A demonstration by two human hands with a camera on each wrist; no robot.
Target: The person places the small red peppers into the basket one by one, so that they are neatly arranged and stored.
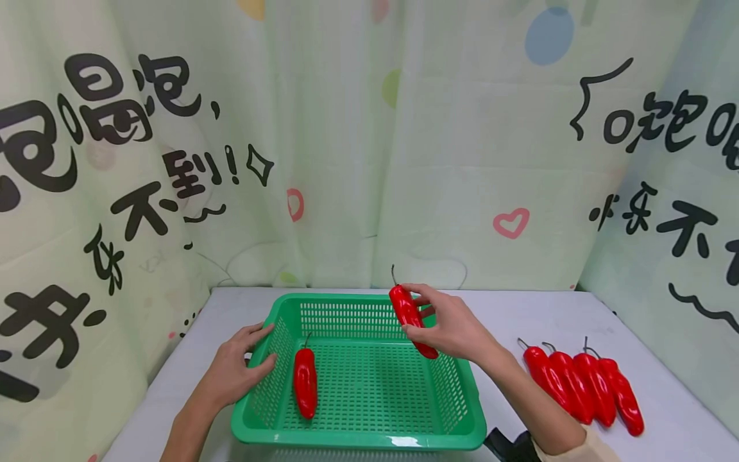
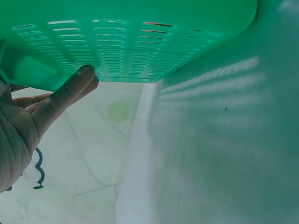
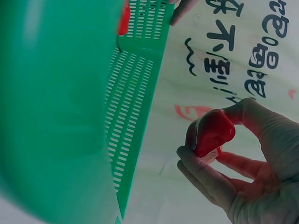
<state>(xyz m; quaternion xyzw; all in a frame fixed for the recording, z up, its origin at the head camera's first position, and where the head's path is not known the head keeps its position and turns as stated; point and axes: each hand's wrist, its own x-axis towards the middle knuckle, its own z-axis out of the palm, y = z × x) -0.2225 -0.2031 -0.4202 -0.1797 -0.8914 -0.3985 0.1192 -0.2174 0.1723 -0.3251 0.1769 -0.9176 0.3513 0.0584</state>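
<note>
My right hand (image 1: 453, 324) holds a red chili pepper (image 1: 407, 311) between thumb and fingers, above the right back part of a green plastic basket (image 1: 369, 439). The pepper leans, its stem up. From the right wrist view, its blunt red end (image 3: 216, 133) shows between the fingertips. Inside the basket, toward the left, lies another red pepper (image 1: 305, 383) with its stem pointing away. My left hand (image 1: 231, 369) rests on the basket's left rim with thumb and fingers spread. In the left wrist view, extended fingers (image 2: 65, 98) lie against the basket's outer wall (image 2: 117, 51).
Several red peppers (image 1: 586, 385) lie side by side on the white table (image 1: 502, 308), right of the basket. A black object (image 1: 510, 446) is partly visible near the right forearm. A printed curtain (image 1: 340, 160) hangs behind the table and along its sides.
</note>
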